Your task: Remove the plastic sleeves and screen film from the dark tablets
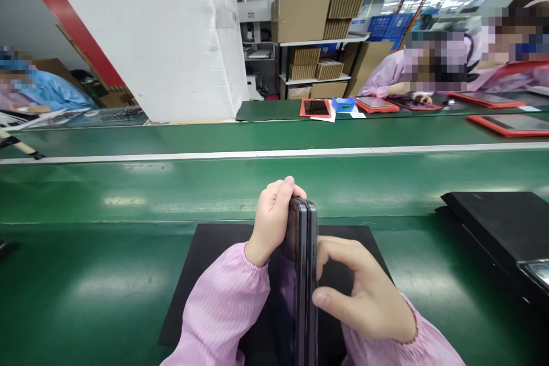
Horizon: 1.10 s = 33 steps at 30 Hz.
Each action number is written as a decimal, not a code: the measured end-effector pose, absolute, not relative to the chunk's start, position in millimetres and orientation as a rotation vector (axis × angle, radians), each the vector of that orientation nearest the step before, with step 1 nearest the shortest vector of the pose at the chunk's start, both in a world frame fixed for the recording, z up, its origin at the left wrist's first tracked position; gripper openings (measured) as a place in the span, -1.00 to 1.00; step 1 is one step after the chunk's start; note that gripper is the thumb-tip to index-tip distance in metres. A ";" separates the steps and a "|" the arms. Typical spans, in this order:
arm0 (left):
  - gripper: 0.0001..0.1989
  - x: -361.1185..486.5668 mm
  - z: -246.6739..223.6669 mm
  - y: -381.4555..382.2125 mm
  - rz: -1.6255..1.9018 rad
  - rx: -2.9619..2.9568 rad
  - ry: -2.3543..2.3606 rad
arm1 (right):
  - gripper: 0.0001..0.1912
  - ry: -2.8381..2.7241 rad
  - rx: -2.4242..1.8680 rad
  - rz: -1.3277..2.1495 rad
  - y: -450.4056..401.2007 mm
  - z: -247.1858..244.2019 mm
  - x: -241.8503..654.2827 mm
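Green bench (107, 274) runs across the view, with cardboard boxes (300, 18) on a shelf beyond it and co-workers in pink bent over tablets at the far right. Nearer the wearer, a black mat (214, 246) lies on the bench, and above it the person holds two slim dark tablets (302, 280) side by side, on edge, their narrow sides facing up. Their long axis points from the body straight out toward the far side; the near ends run out of view, so whether they rest on the mat cannot be told. The left hand (271, 211) is wrapped over the far end, thumb along the top corner. The right hand (364, 291) lies to the right of the pair and closer to the body, thumb and fingers spread apart, just beside the outer face; whether the fingertips touch it cannot be told.
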<state>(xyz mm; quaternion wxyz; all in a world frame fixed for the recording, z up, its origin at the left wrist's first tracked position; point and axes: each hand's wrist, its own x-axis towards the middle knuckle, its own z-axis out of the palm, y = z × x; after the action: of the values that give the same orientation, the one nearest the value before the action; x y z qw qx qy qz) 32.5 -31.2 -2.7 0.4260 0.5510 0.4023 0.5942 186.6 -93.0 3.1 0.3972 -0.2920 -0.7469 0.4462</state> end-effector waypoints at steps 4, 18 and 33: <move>-0.47 40.2 -4.8 -37.4 1.456 1.535 0.963 | -0.68 -1.741 -0.788 0.911 -93.7 1.1 183.8; -0.45 53.6 -2.5 -49.4 1.365 1.765 0.920 | -0.42 -1.428 -1.018 0.763 -106.8 -2.1 171.3; -0.48 42.3 -4.4 -34.3 1.341 1.468 0.821 | -0.58 -1.463 -0.809 1.148 -103.0 -9.3 161.6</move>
<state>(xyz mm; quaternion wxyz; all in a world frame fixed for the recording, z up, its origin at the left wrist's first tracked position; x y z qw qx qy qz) 42.3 -34.3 -4.4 0.4753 0.6005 0.3359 0.5484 161.6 -103.0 -9.3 0.5283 -0.3387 -0.6125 0.4806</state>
